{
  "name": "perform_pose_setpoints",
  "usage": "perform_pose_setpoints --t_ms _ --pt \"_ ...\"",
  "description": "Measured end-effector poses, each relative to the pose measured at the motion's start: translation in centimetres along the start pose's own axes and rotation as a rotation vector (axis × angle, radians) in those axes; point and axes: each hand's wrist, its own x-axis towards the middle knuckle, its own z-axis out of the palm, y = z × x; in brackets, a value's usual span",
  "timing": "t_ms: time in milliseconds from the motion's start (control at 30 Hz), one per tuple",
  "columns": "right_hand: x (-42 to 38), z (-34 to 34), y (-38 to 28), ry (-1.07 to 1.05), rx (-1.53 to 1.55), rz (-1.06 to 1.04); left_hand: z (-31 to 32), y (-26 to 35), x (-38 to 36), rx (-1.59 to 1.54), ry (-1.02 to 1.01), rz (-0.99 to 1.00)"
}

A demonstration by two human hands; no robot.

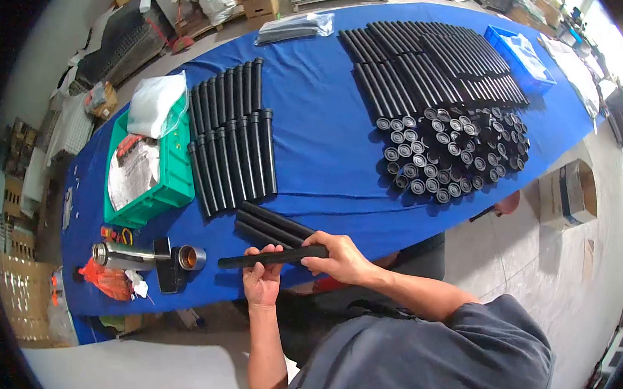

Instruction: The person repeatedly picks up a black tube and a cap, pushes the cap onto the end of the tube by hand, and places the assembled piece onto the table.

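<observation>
My left hand [263, 278] is closed around the left part of a black tube [287, 256], its fingers wrapped over it from below. The tube's other end is in my right hand [339, 258], gripped between thumb and fingers. It lies nearly level above the table's near edge. Just beyond my hands, a few more black tubes [269, 228] rest on the blue cloth. Farther left, two rows of black tubes with wider collared ends [232, 135] lie side by side. Whether the held tube has such a collar is hidden by my right hand.
Many plain black tubes [429, 54] and round black caps [437, 156] cover the table's right side. A green crate [171, 185] stands left, near a steel flask [126, 257], a cup [191, 258] and a phone-like black slab [168, 275]. A blue bin [539, 84] sits far right.
</observation>
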Motion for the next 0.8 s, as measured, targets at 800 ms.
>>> perform_pose_setpoints --t_ms 800 --pt "-0.1 -0.9 -0.6 -0.001 0.012 0.012 -0.3 0.3 0.0 0.002 -0.068 -0.025"
